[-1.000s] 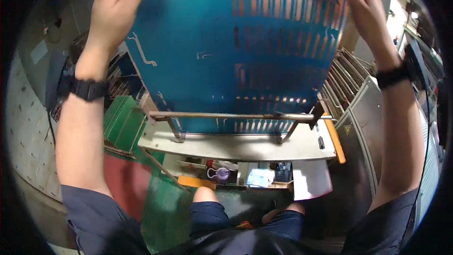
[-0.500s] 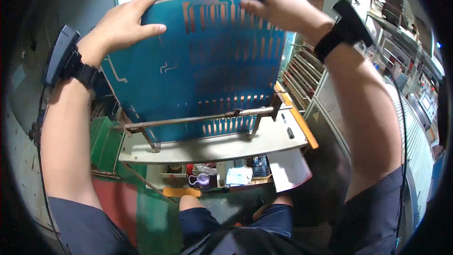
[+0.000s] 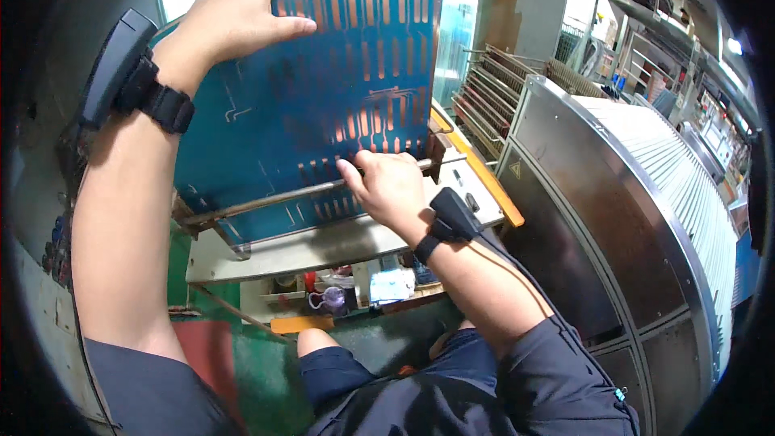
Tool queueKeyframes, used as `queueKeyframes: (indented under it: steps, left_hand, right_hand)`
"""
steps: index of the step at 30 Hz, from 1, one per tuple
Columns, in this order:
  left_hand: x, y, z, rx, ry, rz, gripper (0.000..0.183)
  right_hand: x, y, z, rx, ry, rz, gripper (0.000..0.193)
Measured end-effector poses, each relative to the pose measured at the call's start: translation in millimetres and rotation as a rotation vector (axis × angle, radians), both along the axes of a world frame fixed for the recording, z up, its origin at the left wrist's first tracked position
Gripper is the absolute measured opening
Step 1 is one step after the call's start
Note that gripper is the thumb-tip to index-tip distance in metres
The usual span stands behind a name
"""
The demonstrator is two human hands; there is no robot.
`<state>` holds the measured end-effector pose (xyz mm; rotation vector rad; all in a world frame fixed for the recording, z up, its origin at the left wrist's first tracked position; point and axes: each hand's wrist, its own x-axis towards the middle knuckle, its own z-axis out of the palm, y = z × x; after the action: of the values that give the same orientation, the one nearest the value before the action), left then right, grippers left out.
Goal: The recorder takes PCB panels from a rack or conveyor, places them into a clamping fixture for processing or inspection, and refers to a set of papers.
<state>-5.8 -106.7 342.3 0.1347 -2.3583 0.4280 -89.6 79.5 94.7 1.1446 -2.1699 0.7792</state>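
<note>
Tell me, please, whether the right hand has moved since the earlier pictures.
Yes, the right hand has moved down the blue panel, from its top edge to the metal bar.

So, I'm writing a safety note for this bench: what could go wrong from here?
The blue panel stands tall with only the left hand at its top edge, so it might tip if that hand slips. The right hand is at the metal bar, close to the panel's face, so it could get pinched or smudge the copper strips.
</note>
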Motion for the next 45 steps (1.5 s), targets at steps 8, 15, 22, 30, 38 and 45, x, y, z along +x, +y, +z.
queueKeyframes:
  steps: [8,15,22,30,38,45]
  left_hand:
    - [-2,-3,-11,-0.054,0.089,-0.109,0.078]
    - [19,45,-3,0.030,-0.001,-0.046,0.067]
    - [16,35,-1,0.045,-0.044,-0.093,0.069]
    - [22,38,-3,0.084,-0.122,0.006,0.075]
    - [24,42,-8,-0.126,-0.033,-0.097,0.080]
    - [22,52,-14,-0.078,-0.066,0.054,0.076]
  right_hand:
    - [-7,-8,-16,-0.187,0.173,-0.021,0.019]
    - [-10,-12,-23,-0.245,0.161,-0.054,0.017]
    - [-10,-5,-22,-0.184,0.089,0.006,0.014]
    - [4,17,71,0.594,-0.085,0.082,0.034]
    - [-57,26,230,-0.076,0.760,-0.023,0.048]
    - [-42,35,272,0.546,0.175,-0.063,0.060]
